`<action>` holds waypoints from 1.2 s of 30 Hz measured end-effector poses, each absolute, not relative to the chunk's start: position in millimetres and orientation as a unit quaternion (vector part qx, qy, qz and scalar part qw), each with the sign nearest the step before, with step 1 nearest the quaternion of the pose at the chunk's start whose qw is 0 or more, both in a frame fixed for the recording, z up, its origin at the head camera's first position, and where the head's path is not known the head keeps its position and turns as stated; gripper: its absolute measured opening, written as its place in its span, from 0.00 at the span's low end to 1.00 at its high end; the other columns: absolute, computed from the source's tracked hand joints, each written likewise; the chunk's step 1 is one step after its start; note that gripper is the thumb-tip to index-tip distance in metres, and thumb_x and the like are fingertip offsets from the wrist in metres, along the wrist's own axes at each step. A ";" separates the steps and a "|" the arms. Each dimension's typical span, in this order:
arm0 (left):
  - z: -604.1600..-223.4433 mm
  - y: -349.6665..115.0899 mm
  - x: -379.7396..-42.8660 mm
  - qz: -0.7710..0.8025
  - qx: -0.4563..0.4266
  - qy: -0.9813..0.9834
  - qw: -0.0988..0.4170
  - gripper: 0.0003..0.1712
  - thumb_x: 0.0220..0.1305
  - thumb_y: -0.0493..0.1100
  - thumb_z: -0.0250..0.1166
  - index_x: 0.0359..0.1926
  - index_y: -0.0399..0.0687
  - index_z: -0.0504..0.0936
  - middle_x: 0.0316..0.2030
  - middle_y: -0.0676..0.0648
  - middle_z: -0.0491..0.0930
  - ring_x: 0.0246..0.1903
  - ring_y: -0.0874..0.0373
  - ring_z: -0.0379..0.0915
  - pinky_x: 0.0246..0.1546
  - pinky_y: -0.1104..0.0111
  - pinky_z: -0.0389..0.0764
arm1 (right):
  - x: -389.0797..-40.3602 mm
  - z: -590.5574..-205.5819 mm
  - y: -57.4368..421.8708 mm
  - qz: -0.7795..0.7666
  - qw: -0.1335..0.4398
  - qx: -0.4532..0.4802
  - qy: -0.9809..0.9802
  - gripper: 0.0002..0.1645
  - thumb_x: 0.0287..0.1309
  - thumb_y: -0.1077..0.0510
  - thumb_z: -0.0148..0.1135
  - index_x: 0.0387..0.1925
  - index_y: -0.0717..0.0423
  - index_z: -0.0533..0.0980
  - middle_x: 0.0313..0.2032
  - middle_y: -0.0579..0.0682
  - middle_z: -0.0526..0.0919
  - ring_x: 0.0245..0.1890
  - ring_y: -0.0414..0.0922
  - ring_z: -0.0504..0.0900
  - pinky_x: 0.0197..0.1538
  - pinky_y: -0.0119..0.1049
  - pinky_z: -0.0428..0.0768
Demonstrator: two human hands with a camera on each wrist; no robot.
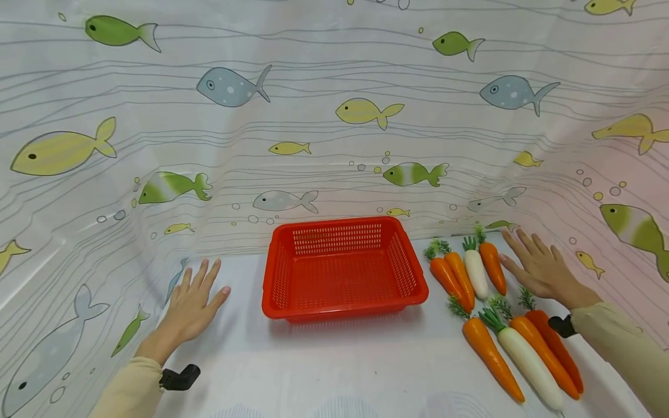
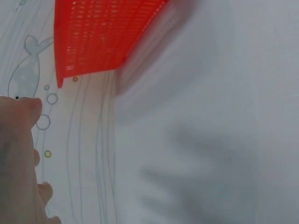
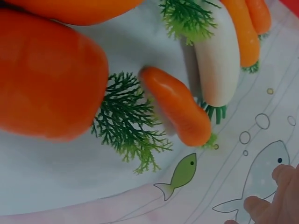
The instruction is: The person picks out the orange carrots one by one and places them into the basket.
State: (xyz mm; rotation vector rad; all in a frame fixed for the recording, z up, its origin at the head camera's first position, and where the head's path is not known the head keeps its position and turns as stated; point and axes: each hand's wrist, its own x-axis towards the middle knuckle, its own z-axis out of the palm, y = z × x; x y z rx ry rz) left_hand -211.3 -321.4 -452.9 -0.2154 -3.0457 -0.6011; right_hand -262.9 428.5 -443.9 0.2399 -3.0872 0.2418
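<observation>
A red plastic basket (image 1: 345, 313) with slotted sides stands in the middle of the white table. To its left my left hand (image 1: 190, 307) hovers with fingers spread, holding nothing; its shadow falls on the table in the left wrist view. My right hand (image 1: 540, 270), fingers also spread, is over the right side beside the vegetables. Nearest to it is an orange carrot (image 1: 492, 268) with a green top. A short white radish (image 1: 475, 274) lies alongside, and a long white radish (image 1: 533, 368) lies closer to me among several carrots (image 1: 493, 360). One thick carrot (image 3: 51, 77) looms large in the right wrist view.
A fish-patterned sheet (image 1: 324, 168) rises behind the table and along both sides. Small dark devices (image 1: 180, 377) are strapped at both wrists. The vegetables lie in two rows to the right of the basket.
</observation>
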 end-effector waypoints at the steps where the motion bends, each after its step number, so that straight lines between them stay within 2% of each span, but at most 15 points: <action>1: -453.8 -321.6 -211.4 -0.194 -0.070 -0.978 0.015 0.47 0.83 0.65 0.46 0.87 0.50 0.39 0.84 0.29 0.36 0.79 0.18 0.23 0.69 0.18 0.35 | -262.7 -444.7 429.1 0.078 0.015 0.076 -0.994 0.49 0.81 0.31 0.37 0.86 0.51 0.35 0.82 0.74 0.40 0.76 0.84 0.43 0.71 0.86 0.39; 7: -460.0 -320.9 -208.9 -0.202 -0.072 -0.977 0.017 0.46 0.83 0.64 0.46 0.87 0.49 0.40 0.84 0.29 0.36 0.78 0.17 0.25 0.67 0.17 0.37 | -259.9 -450.0 432.3 0.074 -0.004 0.073 -0.995 0.49 0.81 0.33 0.38 0.86 0.51 0.35 0.82 0.74 0.38 0.76 0.84 0.42 0.70 0.86 0.39; 15: -465.6 -307.7 -206.1 -0.250 -0.065 -0.966 0.008 0.47 0.83 0.63 0.47 0.86 0.43 0.41 0.83 0.26 0.39 0.77 0.14 0.29 0.67 0.16 0.40 | -257.2 -457.4 431.7 0.090 -0.005 0.080 -0.993 0.49 0.81 0.34 0.42 0.86 0.57 0.41 0.81 0.75 0.43 0.75 0.84 0.45 0.69 0.87 0.41; 21: -463.9 -290.0 -213.5 -0.345 -0.083 -0.935 0.003 0.45 0.85 0.58 0.46 0.85 0.37 0.39 0.83 0.26 0.36 0.80 0.19 0.30 0.75 0.24 0.38 | -262.5 -462.6 420.5 0.099 0.021 0.101 -0.990 0.50 0.79 0.35 0.49 0.81 0.68 0.55 0.77 0.81 0.53 0.73 0.83 0.54 0.69 0.84 0.52; 25: -462.4 -274.0 -216.7 -0.411 -0.081 -0.908 -0.005 0.43 0.87 0.59 0.39 0.85 0.37 0.37 0.84 0.29 0.36 0.82 0.25 0.34 0.77 0.27 0.42 | -264.0 -464.0 407.7 0.113 0.030 0.109 -0.987 0.50 0.77 0.35 0.53 0.75 0.75 0.62 0.74 0.83 0.58 0.70 0.83 0.60 0.68 0.82 0.60; 29: -464.8 -257.4 -216.0 -0.481 -0.073 -0.874 -0.016 0.42 0.87 0.60 0.33 0.86 0.40 0.34 0.85 0.32 0.38 0.82 0.27 0.38 0.78 0.30 0.47 | -264.4 -467.9 395.5 0.119 0.039 0.110 -0.986 0.48 0.75 0.35 0.58 0.71 0.76 0.68 0.71 0.83 0.64 0.67 0.82 0.64 0.65 0.82 0.66; 33: -470.7 -244.8 -216.2 -0.565 -0.070 -0.822 -0.026 0.41 0.87 0.58 0.34 0.86 0.43 0.32 0.85 0.34 0.39 0.82 0.30 0.41 0.79 0.36 0.51 | -264.0 -470.4 384.8 0.113 0.062 0.120 -0.984 0.42 0.73 0.37 0.62 0.66 0.71 0.75 0.65 0.80 0.73 0.62 0.79 0.72 0.61 0.79 0.72; 36: -474.4 -239.0 -216.8 -0.624 -0.058 -0.778 -0.038 0.41 0.87 0.58 0.35 0.86 0.46 0.31 0.85 0.36 0.39 0.83 0.32 0.43 0.81 0.40 0.51 | -265.0 -470.2 377.8 0.118 0.089 0.135 -0.980 0.35 0.72 0.41 0.64 0.61 0.69 0.80 0.58 0.76 0.80 0.57 0.75 0.77 0.56 0.74 0.76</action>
